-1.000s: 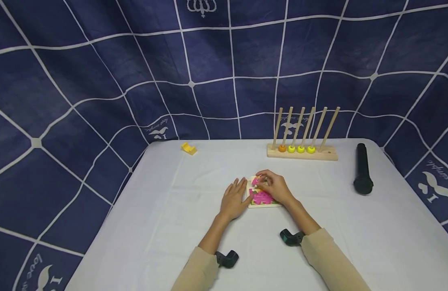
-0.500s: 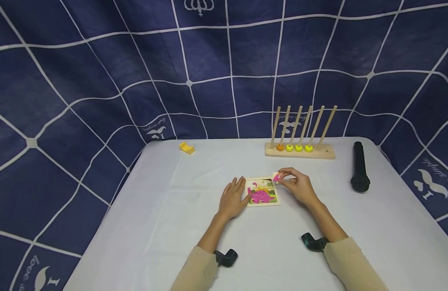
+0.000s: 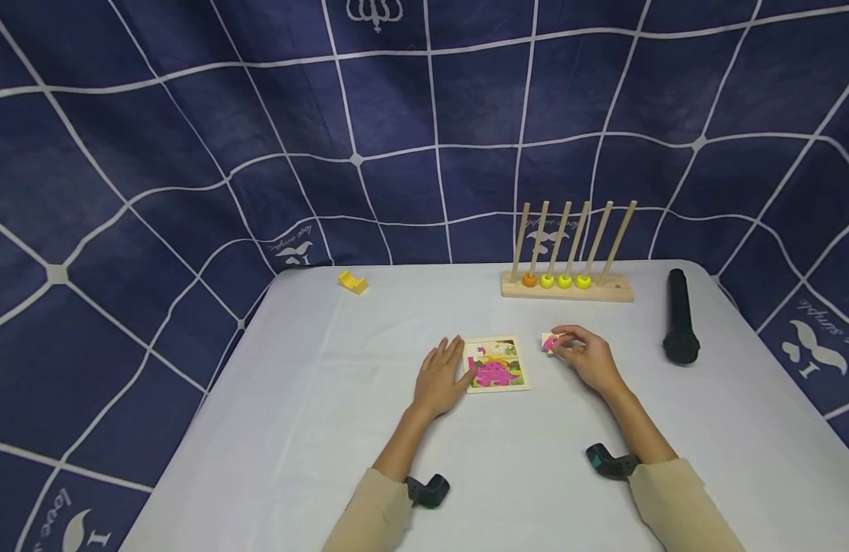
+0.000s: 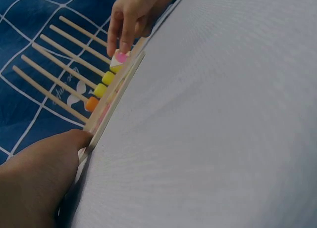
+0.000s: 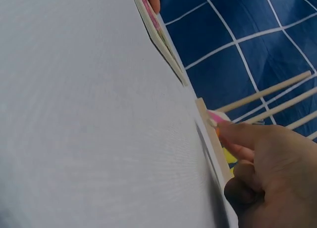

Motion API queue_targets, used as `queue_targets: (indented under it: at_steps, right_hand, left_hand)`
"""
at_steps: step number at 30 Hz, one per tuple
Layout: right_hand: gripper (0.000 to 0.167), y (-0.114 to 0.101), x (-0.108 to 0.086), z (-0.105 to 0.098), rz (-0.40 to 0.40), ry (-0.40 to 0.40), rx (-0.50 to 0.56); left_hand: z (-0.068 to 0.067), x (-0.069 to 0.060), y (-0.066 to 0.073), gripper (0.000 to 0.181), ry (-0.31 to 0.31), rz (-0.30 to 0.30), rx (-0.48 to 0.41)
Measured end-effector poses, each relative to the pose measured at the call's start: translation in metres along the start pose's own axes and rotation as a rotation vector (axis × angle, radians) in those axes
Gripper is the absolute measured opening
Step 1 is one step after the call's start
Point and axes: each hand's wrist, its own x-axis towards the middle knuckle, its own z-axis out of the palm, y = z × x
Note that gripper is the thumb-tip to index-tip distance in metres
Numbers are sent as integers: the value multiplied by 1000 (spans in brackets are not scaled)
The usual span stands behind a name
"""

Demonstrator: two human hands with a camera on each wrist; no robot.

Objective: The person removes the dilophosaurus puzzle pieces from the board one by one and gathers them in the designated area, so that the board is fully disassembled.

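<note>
A square wooden puzzle board [image 3: 495, 376] with a pink dinosaur picture lies on the white table. The left hand [image 3: 439, 380] rests at its left edge, fingers extended, the thumb over the picture; in the left wrist view that thumb [image 4: 79, 137] touches the frame. To the right of the board, the right hand [image 3: 590, 362] pinches a small pink-and-white puzzle piece [image 3: 549, 343] between thumb and fingers. The left wrist view shows the same piece [image 4: 120, 60] below the right hand's fingertips. Part of the piece is hidden by the fingers in the right wrist view.
Behind the board stands a wooden rack [image 3: 566, 287] with upright pegs and orange and yellow beads. A black microphone-shaped object [image 3: 682, 322] lies at the right, a small yellow block [image 3: 352, 282] at the back left. A blue checked cloth [image 3: 397, 115] hangs behind the table.
The right hand has moved from above the board to the right, carrying the pinched piece away from it. More of the board shows. The left hand has stayed at the board's left edge.
</note>
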Motion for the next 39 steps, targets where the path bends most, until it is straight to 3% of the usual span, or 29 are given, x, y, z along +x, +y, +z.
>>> queue_targets:
  at_steps: [14, 22, 32, 39]
  right_hand:
    - [26, 2, 1, 2, 51, -2, -212]
    - [25, 4, 1, 2, 0, 3, -259]
    - [30, 6, -1, 1, -45, 45, -253]
    - [32, -6, 2, 15, -78, 81, -168]
  left_hand:
    - [-1, 0, 1, 64, -1, -8, 4]
    - [-1, 0, 1, 64, -4, -1, 12]
    - [-2, 0, 1, 63, -20, 2, 3]
    - [-3, 1, -1, 59, -41, -3, -4]
